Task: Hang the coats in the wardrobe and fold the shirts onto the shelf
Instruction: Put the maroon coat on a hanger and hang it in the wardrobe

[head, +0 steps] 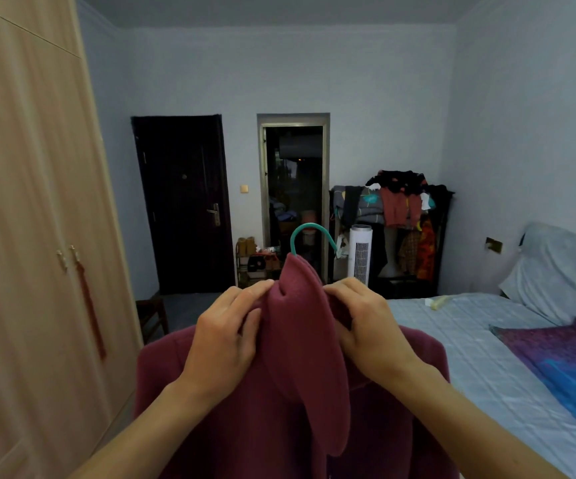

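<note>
- Right at the centre of the view, between wardrobe and bed, the maroon coat is up in the air, held in both hands.
- The left hand grips the fabric at the left side of the collar, its fingers curled and pinching the cloth at the top.
- The right hand mirrors it on the other side, its fingers bent over and pinching the collar fabric too.
- Between the two hands the coat's hood flops forward and hangs down the middle of the garment.
- Poking up out of the neck, there's the teal hanger hook, curving over just above the hood; the rest of the hanger is hidden inside the coat.
- The coat's shoulders spread wide below the wrists, so it looks seated on the hanger.
- Off to the left stands the light wooden wardrobe, doors closed, a red tassel dangling from its handles.
- On the right, the bed, with a purple and blue blanket lying on it.
- At the far wall: a dark door, a white tower fan and a clothes rack piled with garments.
</note>
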### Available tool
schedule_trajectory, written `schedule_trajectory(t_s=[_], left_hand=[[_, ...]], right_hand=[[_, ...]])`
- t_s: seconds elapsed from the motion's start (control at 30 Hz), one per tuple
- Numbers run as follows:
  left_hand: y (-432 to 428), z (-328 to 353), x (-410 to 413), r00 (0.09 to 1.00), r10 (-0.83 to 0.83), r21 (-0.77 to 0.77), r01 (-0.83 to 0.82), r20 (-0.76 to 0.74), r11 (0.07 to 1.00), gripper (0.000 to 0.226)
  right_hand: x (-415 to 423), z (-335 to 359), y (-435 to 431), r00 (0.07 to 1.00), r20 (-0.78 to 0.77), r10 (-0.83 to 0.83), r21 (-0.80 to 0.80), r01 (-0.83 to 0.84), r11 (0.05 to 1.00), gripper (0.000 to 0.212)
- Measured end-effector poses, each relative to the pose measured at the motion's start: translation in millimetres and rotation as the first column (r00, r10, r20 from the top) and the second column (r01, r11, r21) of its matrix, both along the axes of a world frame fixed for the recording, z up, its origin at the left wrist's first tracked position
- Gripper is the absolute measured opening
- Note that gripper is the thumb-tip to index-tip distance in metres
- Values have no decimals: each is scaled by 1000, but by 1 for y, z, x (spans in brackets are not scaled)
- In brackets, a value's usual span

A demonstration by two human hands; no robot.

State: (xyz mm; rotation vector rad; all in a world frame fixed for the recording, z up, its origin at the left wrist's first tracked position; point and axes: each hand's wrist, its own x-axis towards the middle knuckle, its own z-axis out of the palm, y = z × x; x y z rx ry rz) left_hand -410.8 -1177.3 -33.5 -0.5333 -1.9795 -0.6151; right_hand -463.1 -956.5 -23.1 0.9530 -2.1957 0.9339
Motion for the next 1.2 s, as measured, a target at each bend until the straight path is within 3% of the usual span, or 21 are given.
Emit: schedule_trajectory(t_s=[0.23, 0.37, 0.43, 0.53, 0.67, 0.8, 0.9, 1.0, 1.1, 1.2], left_hand=[[0, 5, 0, 988, -55, 20, 52, 146, 998, 47], [9, 20, 5, 968, -101, 191, 57, 231, 980, 21], [17, 28, 7, 954, -87, 224, 21, 286, 974, 36], [32, 35, 5, 931, 34, 168, -101, 362, 981, 56], [49, 37, -5, 878, 265, 53, -310, 398, 949, 65], [55, 37, -17, 864, 350, -7, -373, 362, 928, 52], [48, 36, -18, 904, 207, 102, -261, 373, 960, 22], [32, 40, -20, 901, 105, 164, -190, 421, 968, 14], [16, 49, -27, 857, 79, 187, -200, 509, 962, 16], [2, 55, -35, 755, -140, 382, -155, 641, 911, 18]], right_hand=[[3, -9, -3, 996, -36, -85, -86, 82, 993, 25], [3, -6, -3, 986, -86, -146, -108, 136, 985, 26], [2, -4, -5, 982, -102, -159, -99, 149, 984, 27], [2, -5, -8, 980, -105, -171, -98, 161, 982, 26], [3, -8, -10, 973, -93, -211, -100, 202, 974, 22], [3, -11, -13, 974, -98, -204, -109, 194, 975, 21], [3, -15, -9, 977, -87, -196, -121, 185, 975, 23], [2, -17, -3, 975, -84, -204, -139, 191, 972, 22], [1, -17, -2, 977, -110, -185, -147, 168, 975, 20], [1, -18, 0, 980, -130, -148, -154, 127, 980, 20]])
